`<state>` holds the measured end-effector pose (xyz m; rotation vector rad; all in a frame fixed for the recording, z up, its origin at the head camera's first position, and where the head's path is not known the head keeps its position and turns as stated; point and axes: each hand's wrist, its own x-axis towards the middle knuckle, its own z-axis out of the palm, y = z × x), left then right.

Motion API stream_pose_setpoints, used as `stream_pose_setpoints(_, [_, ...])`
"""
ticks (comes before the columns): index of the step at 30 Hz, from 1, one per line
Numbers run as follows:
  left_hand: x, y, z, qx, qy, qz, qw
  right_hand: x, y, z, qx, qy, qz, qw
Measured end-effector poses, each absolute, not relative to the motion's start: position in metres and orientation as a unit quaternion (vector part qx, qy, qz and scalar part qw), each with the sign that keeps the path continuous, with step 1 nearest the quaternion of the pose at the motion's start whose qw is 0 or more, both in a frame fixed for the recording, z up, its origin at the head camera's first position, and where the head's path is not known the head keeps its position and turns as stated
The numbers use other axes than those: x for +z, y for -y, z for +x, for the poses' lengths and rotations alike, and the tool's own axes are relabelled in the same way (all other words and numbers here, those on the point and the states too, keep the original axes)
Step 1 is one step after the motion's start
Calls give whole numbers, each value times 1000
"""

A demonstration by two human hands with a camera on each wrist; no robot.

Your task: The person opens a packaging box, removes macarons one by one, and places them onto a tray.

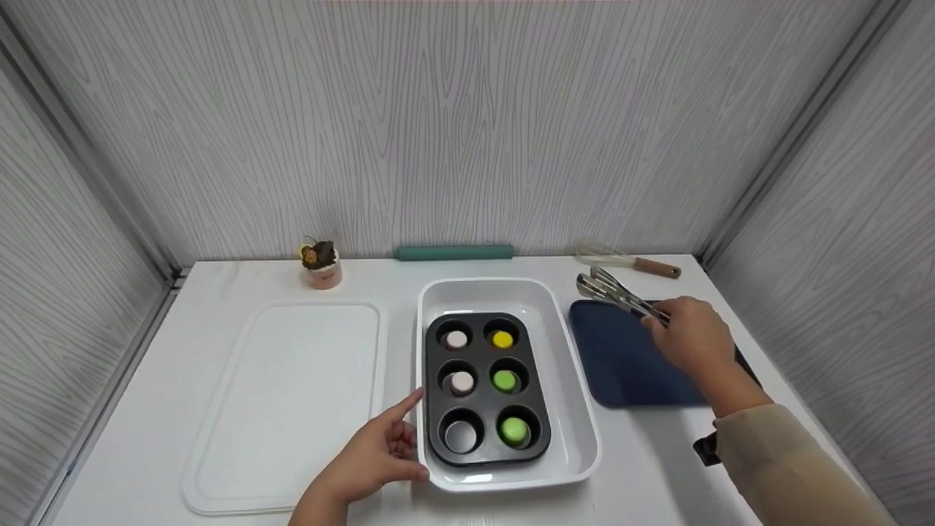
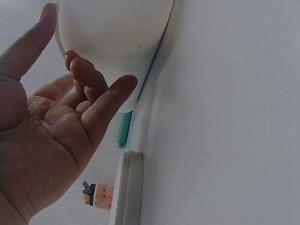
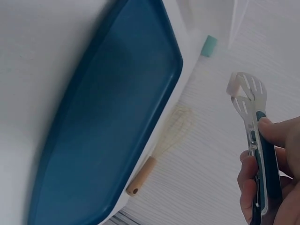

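Observation:
My right hand [image 1: 690,336] grips metal tongs [image 1: 617,294] above a dark blue tray [image 1: 621,365]; in the right wrist view the tongs [image 3: 253,112] run up from my fingers [image 3: 251,183], with the blue tray [image 3: 108,122] to the left. My left hand [image 1: 380,453] rests, loosely curled with the forefinger out, against the near left corner of a white dish [image 1: 577,409]. In that dish sits a black muffin tin [image 1: 486,387] holding small round pieces: two pink, one yellow, two green. In the left wrist view my palm [image 2: 56,131] lies beside the white dish [image 2: 112,33].
A white lid [image 1: 285,402] lies flat at the left. Along the back wall stand a small cupcake figure [image 1: 320,264], a green rolling pin [image 1: 453,253] and a whisk with a wooden handle [image 1: 628,261]. Grey panel walls close in three sides.

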<state>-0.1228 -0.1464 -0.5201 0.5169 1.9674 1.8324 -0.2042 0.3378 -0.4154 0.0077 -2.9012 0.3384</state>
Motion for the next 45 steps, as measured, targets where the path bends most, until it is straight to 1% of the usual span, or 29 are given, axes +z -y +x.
stream_pose_setpoints(5, [-521, 147, -123, 657, -701, 187, 204, -424, -338, -213, 119, 990, -17, 79])
stream_pose_setpoints(18, [-523, 148, -123, 654, -703, 198, 200, -448, -347, -220, 138, 989, -43, 40])
stream_pose_setpoints(34, [-521, 147, -122, 652, -708, 184, 200, -462, -343, -220, 147, 987, -62, 17])
stream_pose_setpoints(45, [-519, 147, -121, 654, -703, 191, 203, -465, -344, -221, 142, 988, -63, 22])
